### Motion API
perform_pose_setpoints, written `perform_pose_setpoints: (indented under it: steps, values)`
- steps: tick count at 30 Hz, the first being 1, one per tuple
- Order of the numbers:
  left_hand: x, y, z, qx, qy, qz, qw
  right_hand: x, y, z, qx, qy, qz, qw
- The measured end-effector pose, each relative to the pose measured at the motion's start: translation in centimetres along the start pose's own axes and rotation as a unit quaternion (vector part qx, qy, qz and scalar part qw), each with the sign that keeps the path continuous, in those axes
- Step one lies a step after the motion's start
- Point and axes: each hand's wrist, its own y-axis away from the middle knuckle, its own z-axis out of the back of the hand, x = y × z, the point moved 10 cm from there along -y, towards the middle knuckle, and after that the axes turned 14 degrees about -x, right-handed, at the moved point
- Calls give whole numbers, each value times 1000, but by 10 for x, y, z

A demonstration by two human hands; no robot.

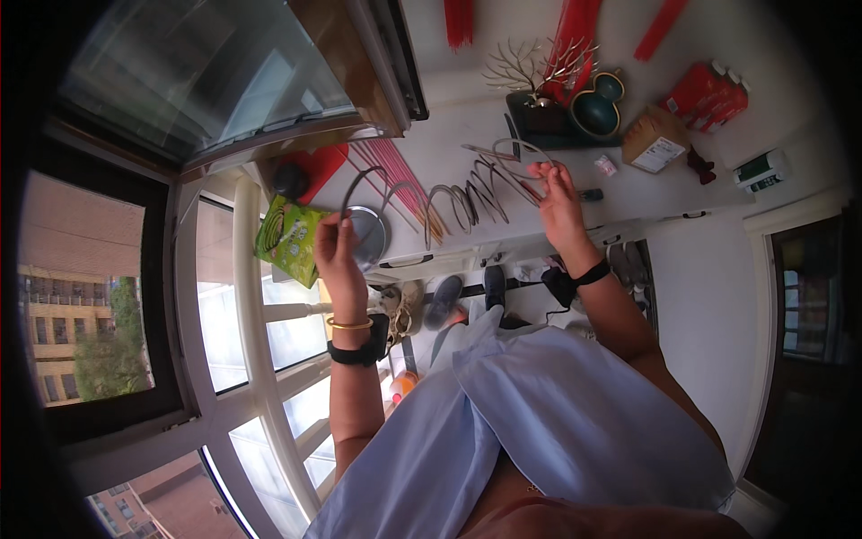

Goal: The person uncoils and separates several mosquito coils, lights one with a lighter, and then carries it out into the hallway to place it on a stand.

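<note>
A grey coiled cable or wire stretches in loose loops between my two hands, above a white cabinet top. My left hand grips one end loop beside a round metal-rimmed container. At the other end, my right hand pinches a loop between thumb and fingers. Pink sticks with yellowish ends lie behind the coil. Further thin rods rest near my right hand; whether they join the coil I cannot tell.
A green packet and a red sheet lie at the left. Behind stand a dark tray with a branching metal ornament and a gourd-shaped green dish. A cardboard box is at the right. Shoes are below; an open window juts in.
</note>
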Motion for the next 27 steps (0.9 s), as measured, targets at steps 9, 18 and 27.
perform_pose_setpoints:
  steps: [9,18,27]
  values:
    - [0,64,-81,112,-45,-35,992,-18,35,-45,78,-155,-163,971]
    - [19,103,-122,155,-19,56,986,-18,66,-81,142,-67,-158,975]
    - [18,102,-119,86,-90,32,992,8,78,-92,216,71,-40,973]
